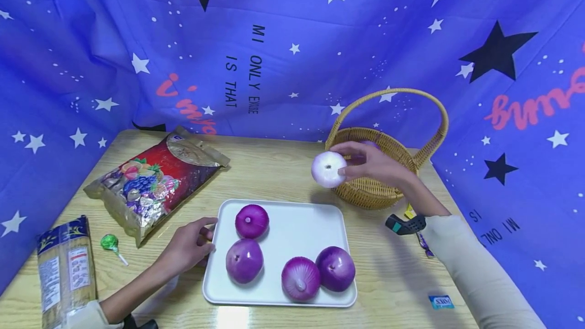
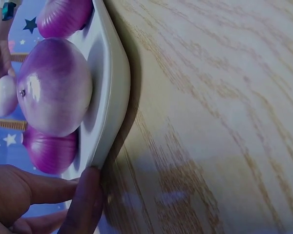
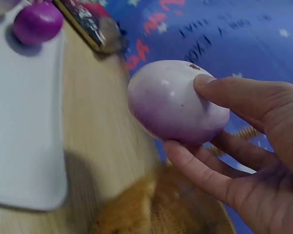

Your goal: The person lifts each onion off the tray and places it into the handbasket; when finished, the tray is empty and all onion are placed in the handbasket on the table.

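Pale onion up in your right hand, left hand on the tray.
You've got the pale onion (image 1: 325,172) gripped between the thumb and fingers of your right hand (image 1: 372,165), held up off the table (image 1: 274,169) just by the left side of the wicker basket (image 1: 372,199), past the far right corner of the white tray (image 1: 292,227). Your left hand (image 1: 185,248) is pinching the tray's left edge, fwiw. Four purple onions (image 1: 244,261) sit on it: two at the left, two touching near the front right.
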{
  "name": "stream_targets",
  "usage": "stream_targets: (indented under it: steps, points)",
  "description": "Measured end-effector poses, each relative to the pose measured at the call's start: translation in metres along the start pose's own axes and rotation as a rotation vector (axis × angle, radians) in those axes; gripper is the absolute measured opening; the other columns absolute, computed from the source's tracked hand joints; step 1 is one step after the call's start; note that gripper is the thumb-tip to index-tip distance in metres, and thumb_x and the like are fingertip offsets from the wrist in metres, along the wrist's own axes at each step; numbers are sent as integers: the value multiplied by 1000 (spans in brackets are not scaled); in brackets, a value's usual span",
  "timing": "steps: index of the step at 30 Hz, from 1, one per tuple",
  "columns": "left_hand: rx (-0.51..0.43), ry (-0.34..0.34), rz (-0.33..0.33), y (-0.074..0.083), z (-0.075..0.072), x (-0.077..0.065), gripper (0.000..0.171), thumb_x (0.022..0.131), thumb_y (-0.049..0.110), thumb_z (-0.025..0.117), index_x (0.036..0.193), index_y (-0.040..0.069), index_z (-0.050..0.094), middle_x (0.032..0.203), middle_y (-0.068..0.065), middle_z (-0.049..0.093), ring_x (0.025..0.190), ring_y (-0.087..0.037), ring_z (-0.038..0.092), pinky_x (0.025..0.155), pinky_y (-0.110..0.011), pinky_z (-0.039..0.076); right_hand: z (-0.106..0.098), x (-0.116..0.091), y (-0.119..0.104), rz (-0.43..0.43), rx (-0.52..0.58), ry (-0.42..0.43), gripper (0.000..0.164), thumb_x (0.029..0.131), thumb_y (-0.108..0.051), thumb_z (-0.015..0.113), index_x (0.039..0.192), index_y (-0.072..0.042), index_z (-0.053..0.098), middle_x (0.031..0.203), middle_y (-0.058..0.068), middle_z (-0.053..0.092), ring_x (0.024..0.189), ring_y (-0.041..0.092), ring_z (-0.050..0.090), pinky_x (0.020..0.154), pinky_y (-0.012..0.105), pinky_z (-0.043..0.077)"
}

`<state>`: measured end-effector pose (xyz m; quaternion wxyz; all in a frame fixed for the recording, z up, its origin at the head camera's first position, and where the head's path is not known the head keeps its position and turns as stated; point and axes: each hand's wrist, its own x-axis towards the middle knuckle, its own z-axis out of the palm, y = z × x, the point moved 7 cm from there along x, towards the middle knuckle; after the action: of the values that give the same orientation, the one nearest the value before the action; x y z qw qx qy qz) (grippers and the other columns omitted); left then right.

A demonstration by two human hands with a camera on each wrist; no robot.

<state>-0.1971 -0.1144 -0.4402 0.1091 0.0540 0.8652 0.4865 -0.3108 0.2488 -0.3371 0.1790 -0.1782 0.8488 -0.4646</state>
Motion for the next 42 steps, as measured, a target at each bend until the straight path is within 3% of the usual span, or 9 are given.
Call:
stream_targets:
  steps: [8,16,23,31,42]
  points:
    - [3,2,-11,0,1,0,54,70,-11,61,121,1,48,83,-11,55,65,-16,56,43,-24,52,-36,6,44,115,267,154,60,74,-10,68,127,-12,41,124,15,39,106,31,48,83,45,48]
    - [22,8,-12,0,1,0,54,70,-11,61,121,0,47,83,-10,55,66,-16,57,43,-23,52,-44,23,71,160,293,256,60,76,-8,66,129,-6,37,122,21,36,97,34,52,84,47,46]
    - [33,19,-6,1,0,0,53,71,-10,61,121,0,48,82,-10,55,64,-16,56,42,-22,51,-39,35,82,149,177,338,60,75,-6,67,127,0,38,119,28,38,93,29,52,76,45,51]
    - [-23,11,-2,0,0,-1,53,70,-12,60,121,-2,47,82,-12,55,67,-20,58,44,-24,53,-38,42,86,176,-14,442,57,73,-7,69,124,-1,44,112,24,48,89,32,54,68,44,54]
    - [-64,9,-15,0,-1,-1,51,71,-12,58,120,0,48,82,-13,54,64,-19,57,45,-25,53,-40,44,83,213,-115,472,57,75,-14,68,125,-4,44,113,21,49,83,30,58,63,36,56]
